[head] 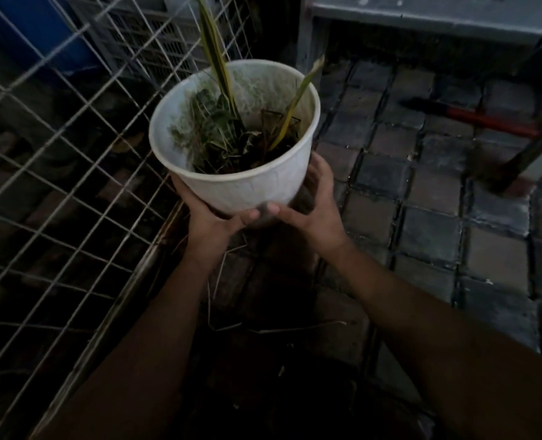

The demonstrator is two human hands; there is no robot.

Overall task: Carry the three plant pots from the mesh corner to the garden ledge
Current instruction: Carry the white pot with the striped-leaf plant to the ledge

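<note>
1. The scene is dim and bluish; the forearms are nearly black at the bottom edge.
2. The white pot is the brightest area.
3. The wire mesh bows from wide-angle distortion.
4. The far background is soft and blurred.

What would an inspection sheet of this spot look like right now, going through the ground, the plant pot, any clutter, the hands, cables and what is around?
Surface: paved floor of dark square blocks, dimly lit.
Job's things: one white pot with long leaves, held up off the ground; no other pots seen.
Clutter: dry stalks on the ground below the arms; a red-handled tool lying on the paving.
Hands: left hand and right hand cup the pot's base from either side.
Cables: nothing seen.
Surroundings: wire mesh on the left, a blue barrel and a slatted crate behind it, a grey ledge at top right.
</note>
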